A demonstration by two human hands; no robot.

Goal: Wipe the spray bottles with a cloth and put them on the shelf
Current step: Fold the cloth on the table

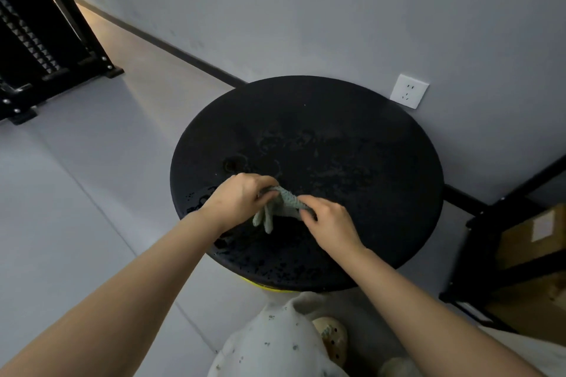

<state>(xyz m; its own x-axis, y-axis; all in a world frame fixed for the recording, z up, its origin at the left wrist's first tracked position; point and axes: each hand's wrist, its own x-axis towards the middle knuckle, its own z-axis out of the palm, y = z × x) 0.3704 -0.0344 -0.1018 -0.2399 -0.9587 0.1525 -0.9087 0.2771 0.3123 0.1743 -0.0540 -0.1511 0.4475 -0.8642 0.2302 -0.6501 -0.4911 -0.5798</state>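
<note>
In the head view, a small grey-green cloth (280, 205) is gripped from both sides above the near part of a round black table (352, 144), the left hand (242, 199) closed on its left end and the right hand (329, 220) pinching its right end. A loose corner of the cloth is seen hanging down between the hands. No spray bottle can be seen; a black shelf (502, 254) with cardboard boxes (533, 236) is visible at the right edge.

The round worktop (337, 138) is matt black, speckled with pale marks near its front edge. The cloth (280, 205) is pale grey-green with a knobbly weave. The wall socket (409, 91) is white.
</note>
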